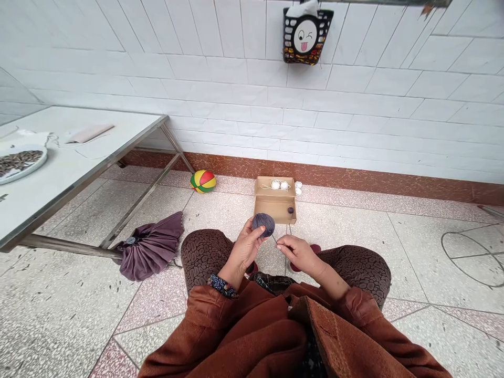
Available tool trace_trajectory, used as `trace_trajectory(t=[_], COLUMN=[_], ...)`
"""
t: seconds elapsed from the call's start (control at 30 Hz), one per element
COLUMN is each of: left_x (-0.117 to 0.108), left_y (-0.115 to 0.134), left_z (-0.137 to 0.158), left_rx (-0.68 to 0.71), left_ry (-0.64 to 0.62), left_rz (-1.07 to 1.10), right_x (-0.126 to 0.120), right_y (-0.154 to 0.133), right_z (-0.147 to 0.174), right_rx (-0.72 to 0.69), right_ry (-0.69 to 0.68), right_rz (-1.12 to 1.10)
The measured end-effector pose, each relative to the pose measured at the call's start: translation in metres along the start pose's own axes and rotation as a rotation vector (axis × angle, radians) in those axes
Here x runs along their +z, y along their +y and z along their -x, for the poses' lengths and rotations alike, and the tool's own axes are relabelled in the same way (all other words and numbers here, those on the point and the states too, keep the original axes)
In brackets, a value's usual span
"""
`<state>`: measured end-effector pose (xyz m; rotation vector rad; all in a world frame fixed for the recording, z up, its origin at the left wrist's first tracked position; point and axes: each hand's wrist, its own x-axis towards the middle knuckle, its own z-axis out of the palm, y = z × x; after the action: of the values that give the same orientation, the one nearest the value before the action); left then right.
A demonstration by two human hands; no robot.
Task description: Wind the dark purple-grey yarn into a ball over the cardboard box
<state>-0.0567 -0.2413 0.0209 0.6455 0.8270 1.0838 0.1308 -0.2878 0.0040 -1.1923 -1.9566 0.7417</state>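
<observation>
My left hand (pixel 249 244) is closed round a ball of dark grey-purple yarn (pixel 263 224), held above my lap. My right hand (pixel 297 252) pinches a strand of the same yarn (pixel 274 239) just right of the ball. On the floor past my hands lies an open cardboard box (pixel 271 210). Inside its near half sits a small dark yarn ball (pixel 290 210), and a strand runs from there toward my right hand. Two white yarn balls (pixel 279 185) rest in the far half, with more white balls (pixel 298 188) just outside on the right.
A white table (pixel 134 134) with a metal frame stands at left, carrying a plate of seeds (pixel 23 160). Under its edge lies a purple folded cloth item (pixel 151 247). A colourful ball (pixel 203 181) sits near the wall. A wire stand (pixel 472 257) is at right; a black basket (pixel 307 37) hangs above.
</observation>
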Motion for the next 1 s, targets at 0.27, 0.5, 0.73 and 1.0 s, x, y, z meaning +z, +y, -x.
trace_trajectory(t=[0.27,0.5,0.73,1.0], left_x=[-0.007,-0.001,0.004,0.006], left_y=[-0.008,0.002,-0.006,-0.005], left_z=[0.003,0.016,0.022,0.017], left_rx=[0.117,-0.037,-0.113,-0.136], left_ry=[-0.15,-0.463,-0.498,-0.432], left_rz=[-0.349,-0.451,-0.196,0.035], right_x=[-0.033,-0.044,-0.019,-0.005], right_y=[-0.036,-0.025,0.007,0.021], right_z=[-0.013,-0.033,-0.023,-0.001], right_rx=[-0.112,-0.108,0.088,0.098], right_ry=[0.004,0.028,0.234,0.198], right_rz=[0.06,0.146,-0.038,-0.04])
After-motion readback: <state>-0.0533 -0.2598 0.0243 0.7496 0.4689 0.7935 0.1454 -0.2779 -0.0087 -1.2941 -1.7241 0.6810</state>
